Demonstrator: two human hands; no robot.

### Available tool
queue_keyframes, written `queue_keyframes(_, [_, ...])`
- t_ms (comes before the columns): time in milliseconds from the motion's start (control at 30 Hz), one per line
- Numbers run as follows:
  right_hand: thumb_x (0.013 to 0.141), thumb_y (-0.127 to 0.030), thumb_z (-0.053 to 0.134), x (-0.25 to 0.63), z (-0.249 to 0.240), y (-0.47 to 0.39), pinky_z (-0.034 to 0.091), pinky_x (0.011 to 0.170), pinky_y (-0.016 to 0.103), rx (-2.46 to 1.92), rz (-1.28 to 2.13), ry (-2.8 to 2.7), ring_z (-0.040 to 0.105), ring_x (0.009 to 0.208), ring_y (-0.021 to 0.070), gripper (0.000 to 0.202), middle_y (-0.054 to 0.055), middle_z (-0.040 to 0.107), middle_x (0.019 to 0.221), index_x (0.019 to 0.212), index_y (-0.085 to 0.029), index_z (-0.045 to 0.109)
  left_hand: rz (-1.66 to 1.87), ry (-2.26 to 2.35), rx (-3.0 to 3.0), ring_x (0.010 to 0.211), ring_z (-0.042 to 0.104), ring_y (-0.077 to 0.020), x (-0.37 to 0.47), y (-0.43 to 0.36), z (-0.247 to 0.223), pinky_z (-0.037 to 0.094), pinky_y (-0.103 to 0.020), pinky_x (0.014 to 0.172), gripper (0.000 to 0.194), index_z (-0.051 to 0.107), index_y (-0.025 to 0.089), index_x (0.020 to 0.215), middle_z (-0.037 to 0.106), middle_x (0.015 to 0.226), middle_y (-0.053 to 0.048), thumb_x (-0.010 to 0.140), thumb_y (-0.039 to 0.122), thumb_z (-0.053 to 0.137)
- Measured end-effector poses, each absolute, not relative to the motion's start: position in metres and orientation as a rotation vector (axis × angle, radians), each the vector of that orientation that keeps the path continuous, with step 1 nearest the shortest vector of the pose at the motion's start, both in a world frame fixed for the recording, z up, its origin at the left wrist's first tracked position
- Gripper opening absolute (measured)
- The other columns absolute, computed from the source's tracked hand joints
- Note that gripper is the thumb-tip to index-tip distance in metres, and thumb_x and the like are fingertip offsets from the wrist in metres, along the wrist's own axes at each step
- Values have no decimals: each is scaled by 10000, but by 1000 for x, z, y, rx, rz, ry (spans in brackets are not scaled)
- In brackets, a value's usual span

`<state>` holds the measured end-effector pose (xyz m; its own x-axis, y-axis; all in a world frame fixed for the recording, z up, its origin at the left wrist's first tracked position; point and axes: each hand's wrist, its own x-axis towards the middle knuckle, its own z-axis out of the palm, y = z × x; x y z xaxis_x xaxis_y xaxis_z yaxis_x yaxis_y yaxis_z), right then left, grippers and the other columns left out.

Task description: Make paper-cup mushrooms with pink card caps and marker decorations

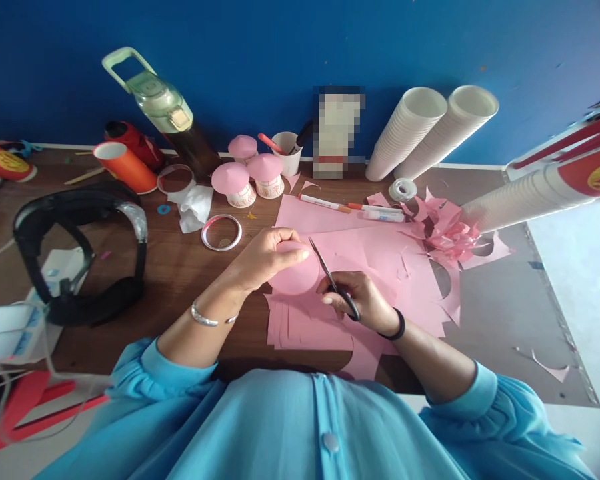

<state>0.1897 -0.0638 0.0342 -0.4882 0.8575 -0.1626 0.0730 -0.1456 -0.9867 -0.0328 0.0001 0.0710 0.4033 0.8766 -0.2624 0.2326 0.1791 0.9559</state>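
Note:
Pinched between thumb and fingers of my left hand [275, 257] is a round pink paper disc [296, 275]. My right hand [353, 293] grips black-handled scissors [325, 260], whose blades point up and left, close to the disc's right edge. The blades look nearly together; I cannot tell whether they touch the paper. Beneath both hands lie overlapping pink paper sheets [310, 330] and offcuts. Beyond my left hand stand three small paper-cup models with pink cone tops [230, 178] and red drawn marks on their sides.
Tape rolls [221, 233], a crumpled tissue [195, 207] and a black headband device [80, 253] lie left. Behind stand a bottle [165, 107], a cup with pens [287, 152] and stacked white paper cups [405, 133]. Pink scraps [450, 233] pile up at right, near markers [325, 203].

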Motion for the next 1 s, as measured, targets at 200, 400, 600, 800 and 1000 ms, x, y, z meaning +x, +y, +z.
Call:
queue_keyframes(200, [810, -680, 751, 191, 39, -62, 397, 474, 220, -1044, 1810, -1399, 527, 469, 98, 532, -33, 561, 548, 823, -157, 653, 694, 1096, 1248, 687, 541, -111, -33, -1, 67, 409, -233, 638, 241, 667, 170, 786, 647, 756, 17, 813, 391, 758])
queue_keyframes(400, [806, -606, 795, 187, 34, -65, 459, 502, 240, -1073, 1699, -1297, 570, 503, 109, 463, -29, 589, 616, 872, -170, 654, 919, 1125, 1067, 661, 538, -102, -24, -4, 63, 408, -217, 613, 294, 654, 170, 763, 611, 705, 31, 787, 413, 817])
queue_keyframes(600, [787, -575, 816, 181, 35, -64, 492, 512, 254, -1109, 1607, -1214, 598, 527, 117, 431, -24, 635, 663, 831, -194, 617, 961, 1102, 931, 695, 577, -116, -8, -13, 58, 452, -225, 640, 275, 702, 176, 833, 654, 763, 14, 786, 420, 821])
queue_keyframes(800, [853, -557, 735, 184, 34, -62, 419, 490, 244, -1201, 1581, -1185, 547, 464, 114, 407, -26, 631, 506, 726, -200, 588, 930, 1042, 960, 703, 547, -100, -3, -16, 54, 448, -210, 668, 259, 676, 169, 772, 623, 762, 24, 794, 382, 821])
queue_keyframes(1000, [854, -557, 717, 190, 35, -59, 437, 514, 255, -1180, 1594, -1154, 536, 467, 114, 404, -28, 624, 501, 706, -201, 597, 891, 1032, 1059, 693, 544, -103, -10, -14, 53, 442, -208, 650, 216, 701, 168, 827, 631, 761, 27, 766, 321, 841])
